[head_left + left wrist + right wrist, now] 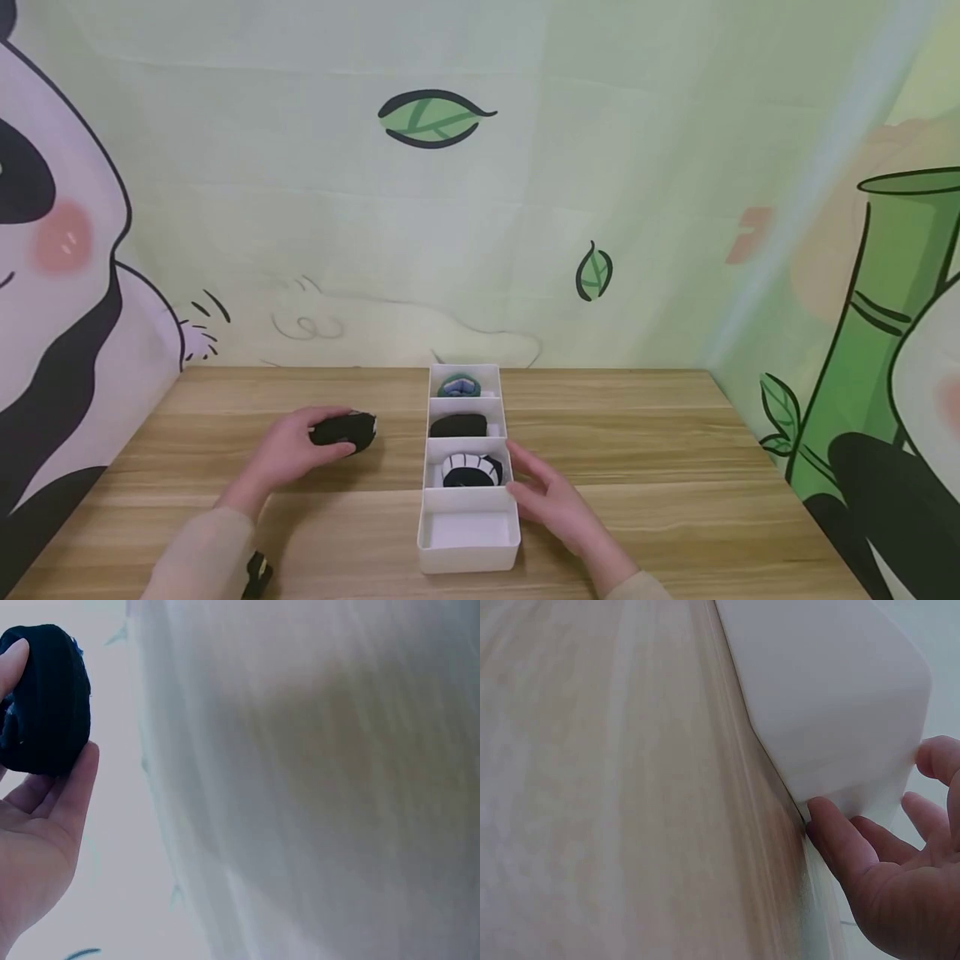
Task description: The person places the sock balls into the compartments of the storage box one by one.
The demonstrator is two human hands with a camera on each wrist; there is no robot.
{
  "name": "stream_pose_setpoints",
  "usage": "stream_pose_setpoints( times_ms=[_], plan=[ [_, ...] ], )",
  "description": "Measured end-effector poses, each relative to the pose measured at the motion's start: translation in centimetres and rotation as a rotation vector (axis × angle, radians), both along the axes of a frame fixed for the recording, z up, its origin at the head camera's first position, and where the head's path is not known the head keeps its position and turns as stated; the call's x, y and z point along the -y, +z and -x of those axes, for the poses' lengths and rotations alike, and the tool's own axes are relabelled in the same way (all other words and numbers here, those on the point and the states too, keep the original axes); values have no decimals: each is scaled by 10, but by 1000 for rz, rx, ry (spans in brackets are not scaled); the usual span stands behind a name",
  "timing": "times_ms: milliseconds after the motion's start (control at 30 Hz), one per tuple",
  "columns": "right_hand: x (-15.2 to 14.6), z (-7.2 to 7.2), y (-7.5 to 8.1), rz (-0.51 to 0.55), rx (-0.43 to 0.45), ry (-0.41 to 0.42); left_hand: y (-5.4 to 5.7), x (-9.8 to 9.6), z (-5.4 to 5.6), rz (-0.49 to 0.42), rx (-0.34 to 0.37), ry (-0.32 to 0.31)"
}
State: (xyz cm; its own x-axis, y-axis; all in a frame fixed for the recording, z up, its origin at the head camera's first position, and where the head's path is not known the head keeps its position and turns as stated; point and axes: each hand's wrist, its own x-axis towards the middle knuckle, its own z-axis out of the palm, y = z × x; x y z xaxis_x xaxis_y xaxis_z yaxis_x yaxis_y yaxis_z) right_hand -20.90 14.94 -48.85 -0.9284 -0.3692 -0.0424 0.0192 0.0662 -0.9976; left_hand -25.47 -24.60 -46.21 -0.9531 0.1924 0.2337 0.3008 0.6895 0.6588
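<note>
My left hand point(296, 446) grips a black rolled-up sock point(345, 431) between thumb and fingers, over the table left of the box. In the left wrist view the rolled sock point(49, 701) shows as a thick dark bundle. A long white divided box point(468, 560) stands on the table. My right hand point(551, 500) rests its fingertips against the box's right side wall; the right wrist view has these fingertips point(829, 817) at the box's lower edge. From the back, the compartments hold a green-blue rolled sock point(459, 386), a black one point(459, 426) and a black-and-white one point(471, 471). The front compartment is bare.
A dark item with a yellowish mark point(257, 575) lies by my left sleeve, partly hidden by it. The wooden table point(637, 433) ends at a wall covering point(525, 208) printed with pandas, leaves and bamboo, close behind the box.
</note>
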Motion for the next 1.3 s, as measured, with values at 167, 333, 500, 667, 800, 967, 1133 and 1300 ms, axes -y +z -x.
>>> stream_pose_setpoints(
  times_ms=[167,333,500,667,800,967,1133,1300],
  plan=[
    [0,0,0,-3,-3,-3,10,-15,-8,-2,-38,-10],
    [0,-1,1,-5,-8,-8,11,-30,-13,-25,-87,-28],
    [1,-1,1,-1,-3,-2,15,-43,-19,-67,-122,-41],
    [1,-2,2,-11,-5,-7,19,-54,-26,-96,-155,-44],
    [2,-2,2,-23,-8,-9,20,-62,-32,-133,-165,-56],
    [1,-2,2,-30,-8,-11,23,-70,-42,-160,-184,-82],
    [1,-2,1,-23,-9,-9,26,-78,-51,-128,-229,-94],
    [1,-1,0,-4,-4,-3,28,-86,-59,-109,-281,-111]
  ],
)
